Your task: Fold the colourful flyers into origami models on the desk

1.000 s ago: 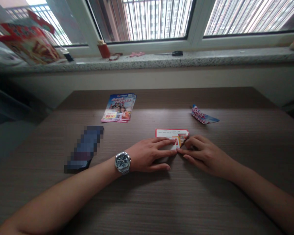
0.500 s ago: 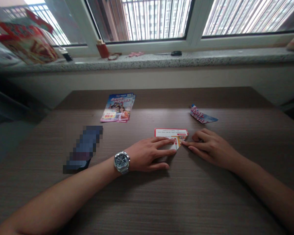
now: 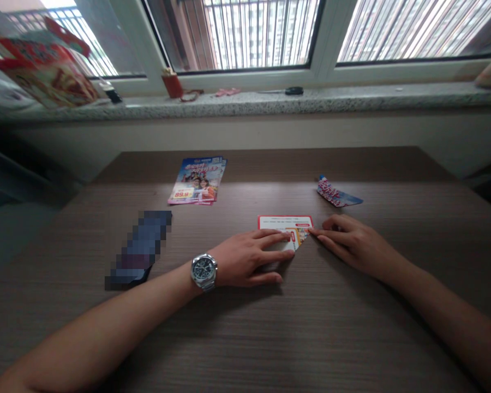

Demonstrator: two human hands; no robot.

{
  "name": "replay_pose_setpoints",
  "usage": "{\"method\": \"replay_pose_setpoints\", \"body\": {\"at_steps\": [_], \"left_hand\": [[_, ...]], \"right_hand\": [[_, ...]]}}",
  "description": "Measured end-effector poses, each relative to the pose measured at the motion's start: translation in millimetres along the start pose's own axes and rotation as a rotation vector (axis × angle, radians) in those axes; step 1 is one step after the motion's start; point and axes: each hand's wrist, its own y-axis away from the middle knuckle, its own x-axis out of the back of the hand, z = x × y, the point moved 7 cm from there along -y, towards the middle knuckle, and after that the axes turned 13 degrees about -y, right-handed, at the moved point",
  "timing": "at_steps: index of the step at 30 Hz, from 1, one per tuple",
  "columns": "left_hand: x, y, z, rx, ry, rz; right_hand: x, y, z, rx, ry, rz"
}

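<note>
A white leaflet with a red border [image 3: 284, 223] lies flat on the brown wooden table [image 3: 311, 327], one corner folded over. My left hand [image 3: 247, 257], a metal watch on its wrist, lies flat with its fingers stretched out, pressing the leaflet's near left part. My right hand [image 3: 349, 243] rests beside the leaflet's right edge, fingers extended, the fingertips touching the folded corner.
A colourful flyer stack [image 3: 197, 180] lies at the back left. A folded blue and red paper shape [image 3: 336, 194] sits at the back right. A pixelated dark object [image 3: 139, 250] lies to the left. The stone windowsill [image 3: 270, 101] holds a red cup [image 3: 172, 83] and small items.
My right hand has slid right, off the leaflet's folded corner, and now touches it only with the fingertips. The left hand stays pressed in place.
</note>
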Motion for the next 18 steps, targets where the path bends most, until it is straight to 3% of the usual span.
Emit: {"method": "replay_pose_setpoints", "body": {"at_steps": [18], "left_hand": [[1.4, 2.0, 0.7, -0.006, 0.048, -0.016]], "right_hand": [[5.6, -0.3, 3.0, -0.021, -0.009, 0.058]]}}
